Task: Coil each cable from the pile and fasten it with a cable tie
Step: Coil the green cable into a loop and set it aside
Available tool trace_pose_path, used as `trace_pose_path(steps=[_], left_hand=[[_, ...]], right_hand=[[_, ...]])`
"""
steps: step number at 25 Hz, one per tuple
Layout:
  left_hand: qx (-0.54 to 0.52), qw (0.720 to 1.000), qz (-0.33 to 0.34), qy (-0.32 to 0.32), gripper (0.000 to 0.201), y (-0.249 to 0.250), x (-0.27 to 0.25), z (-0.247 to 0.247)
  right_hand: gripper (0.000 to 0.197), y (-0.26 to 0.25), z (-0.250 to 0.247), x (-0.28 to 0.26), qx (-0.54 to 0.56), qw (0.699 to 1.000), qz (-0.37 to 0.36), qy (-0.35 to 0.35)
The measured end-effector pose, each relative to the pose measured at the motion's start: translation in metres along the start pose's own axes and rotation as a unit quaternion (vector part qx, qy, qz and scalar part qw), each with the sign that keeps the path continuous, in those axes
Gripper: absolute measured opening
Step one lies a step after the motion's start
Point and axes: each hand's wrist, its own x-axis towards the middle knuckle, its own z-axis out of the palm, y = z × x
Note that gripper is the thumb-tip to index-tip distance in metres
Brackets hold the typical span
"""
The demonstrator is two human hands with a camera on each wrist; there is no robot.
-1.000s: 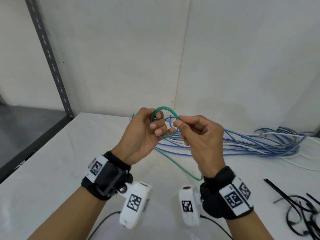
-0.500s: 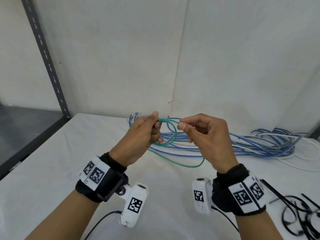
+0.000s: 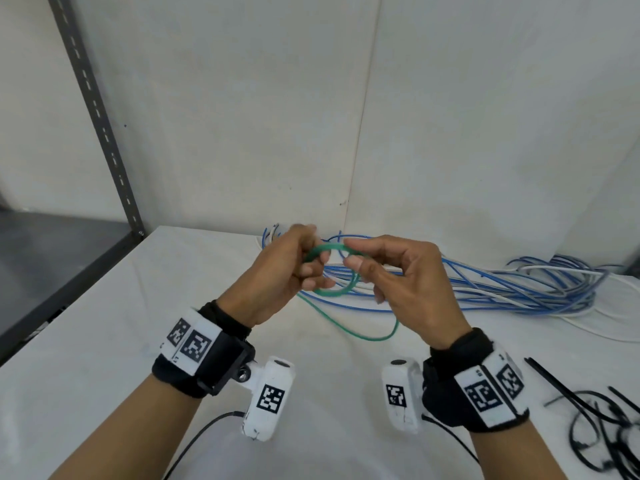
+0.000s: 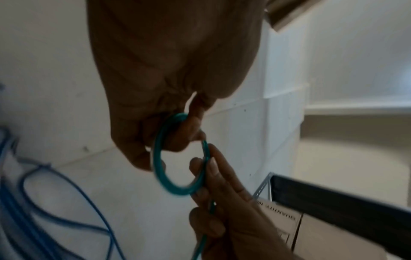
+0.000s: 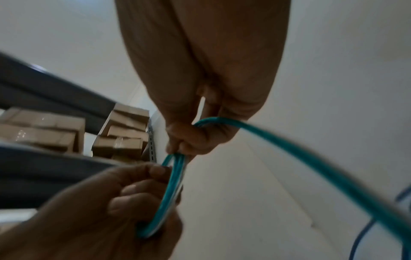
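While your left hand [image 3: 277,271] grips the thin green cable's coil [image 3: 330,291] at frame centre, your right hand [image 3: 408,282] pinches its strand; wind the slack tail next.

Bare table [image 3: 104,341] along left and near edges. Blue and white cable pile [image 3: 502,289] blocks the back edge toward the right; black cable ties [image 3: 606,420] clutter the near right corner.
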Motion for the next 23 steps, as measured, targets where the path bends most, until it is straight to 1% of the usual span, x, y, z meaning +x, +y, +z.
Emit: trace_pose_path(steps=[2,3,4,6,8,10,13,15,16,18,20,23], left_hand=[[0.117,0.992,0.012,-0.035,0.041,-0.002,-0.003,0.001],[0.141,0.989,0.026,-0.043,0.041,-0.003,-0.005,0.004],[0.139,0.988,0.041,-0.042,0.042,-0.004,-0.007,0.006],[0.098,0.992,0.073,-0.016,0.043,-0.004,-0.006,0.007],[0.049,0.994,0.094,0.019,0.043,-0.002,-0.004,0.005],[-0.009,0.994,0.102,0.034,0.043,0.000,-0.003,0.004],[-0.094,0.990,0.094,0.046,0.044,-0.001,-0.002,0.007],[-0.113,0.989,0.081,0.048,0.044,0.001,-0.002,0.008],[-0.108,0.991,0.063,0.045,0.044,0.002,-0.003,0.007],[-0.069,0.997,0.015,0.022,0.047,0.006,-0.004,0.004],[0.015,1.000,-0.017,-0.016,0.049,0.009,-0.006,0.003],[0.125,0.990,-0.009,-0.057,0.049,0.010,-0.012,0.001]], right_hand=[[0.019,0.000,-0.005,-0.001,-0.073,0.996,-0.023,-0.050],[0.020,0.000,-0.004,-0.001,-0.088,0.994,-0.027,-0.052],[0.020,0.000,-0.003,-0.001,-0.082,0.996,-0.023,-0.035],[0.015,0.000,0.000,0.001,-0.045,0.998,-0.006,0.031],[0.011,-0.002,0.001,0.001,-0.004,0.998,0.005,0.070],[0.012,-0.003,0.007,0.000,0.030,0.997,0.014,0.068],[0.020,-0.003,0.022,-0.004,0.092,0.993,0.037,0.065],[0.021,-0.001,0.026,-0.004,0.092,0.991,0.034,0.087],[0.020,0.000,0.025,-0.003,0.077,0.992,0.025,0.094],[0.019,0.001,0.018,-0.002,0.033,0.996,-0.001,0.078],[0.018,0.002,0.011,-0.001,-0.016,0.999,-0.020,0.041],[0.020,0.000,0.006,-0.001,-0.067,0.997,-0.031,-0.001]])
